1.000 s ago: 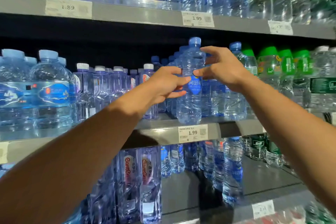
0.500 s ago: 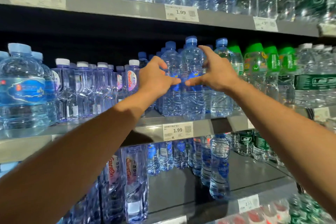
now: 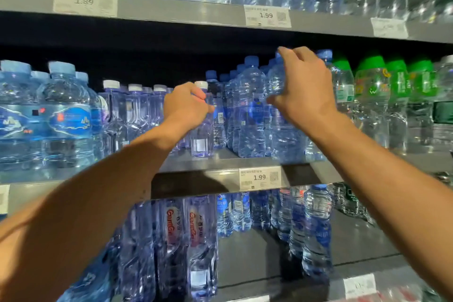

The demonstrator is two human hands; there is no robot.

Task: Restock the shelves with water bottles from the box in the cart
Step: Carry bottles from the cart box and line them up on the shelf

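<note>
Blue caps [image 3: 251, 59] and blue labels [image 3: 256, 110] are seen on clear bottles; green caps [image 3: 373, 62], white caps [image 3: 111, 83], grey shelf edge [image 3: 203, 180].

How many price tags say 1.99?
2. Upper 1.99 tag: top shelf edge. Lower 1.99 tag: middle shelf edge. The far-right tag is too blurred to read.

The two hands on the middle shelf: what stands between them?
In the head view, blue-capped water bottles stand between the left hand and the right hand.
</note>
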